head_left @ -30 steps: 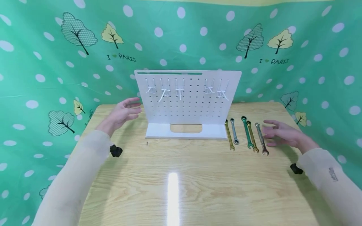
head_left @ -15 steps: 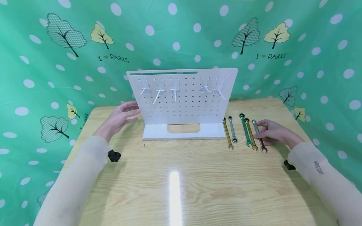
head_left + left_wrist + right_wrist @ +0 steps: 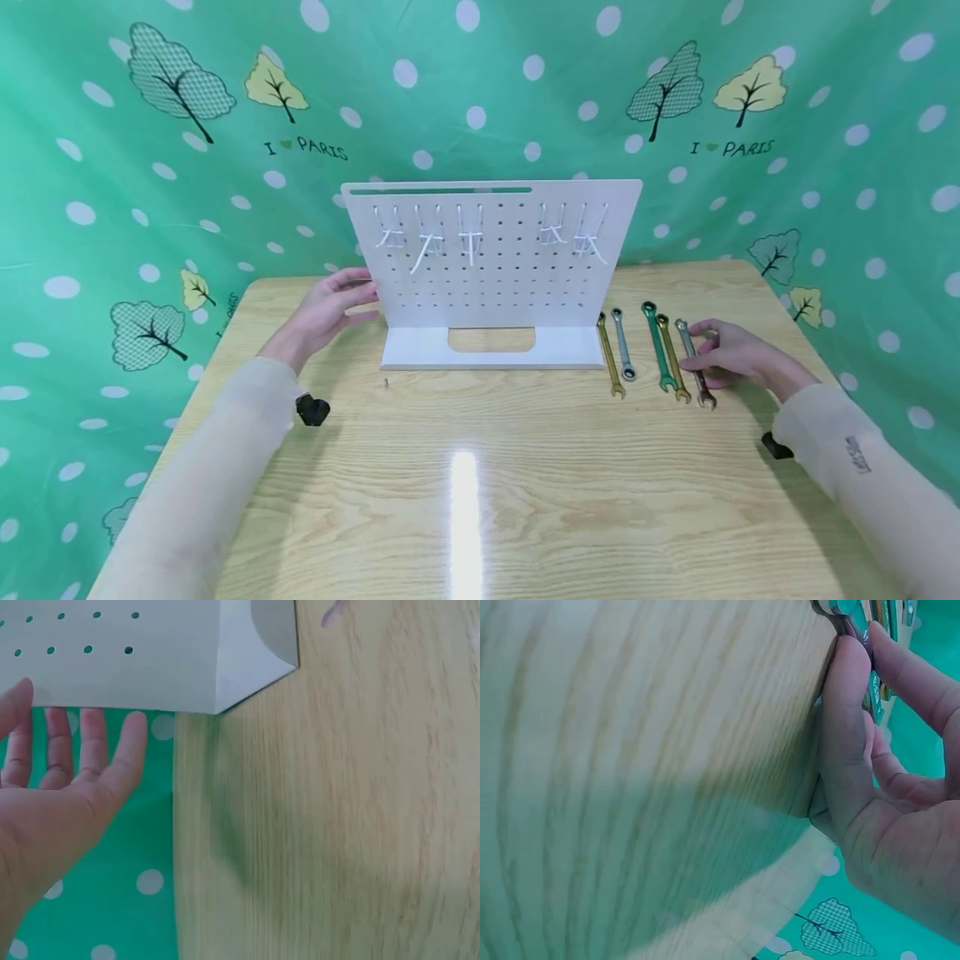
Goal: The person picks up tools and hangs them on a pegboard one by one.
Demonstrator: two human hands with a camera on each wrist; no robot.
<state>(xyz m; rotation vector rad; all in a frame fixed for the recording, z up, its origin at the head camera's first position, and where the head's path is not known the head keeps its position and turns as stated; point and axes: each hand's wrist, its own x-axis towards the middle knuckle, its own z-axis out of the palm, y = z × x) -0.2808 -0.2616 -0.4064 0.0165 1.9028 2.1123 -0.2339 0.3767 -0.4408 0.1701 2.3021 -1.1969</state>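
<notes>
Sleeves (image 3: 202,467) of pale cloth reach in over the near part of the wooden table (image 3: 375,500), a black device (image 3: 312,409) at each cuff. Towards the table's right edge, the right hand (image 3: 731,354) pinches a silver wrench (image 3: 702,386), thumb and fingers nearly meeting across it. That wrench's long axis runs front to back on a slant: the forked end points at the front edge and slightly right, the ring end at the back edge. Left of it lie a gold wrench (image 3: 672,358), then a green wrench (image 3: 658,346) and others, as far as the white pegboard (image 3: 480,312). Left hand (image 3: 318,312), fingers spread and fairly straight, holds the board's left edge, thumb in front, fingertips behind. White hooks (image 3: 470,236) line its upper half. Beyond the table's back edge hangs a green dotted cloth (image 3: 480,83).
</notes>
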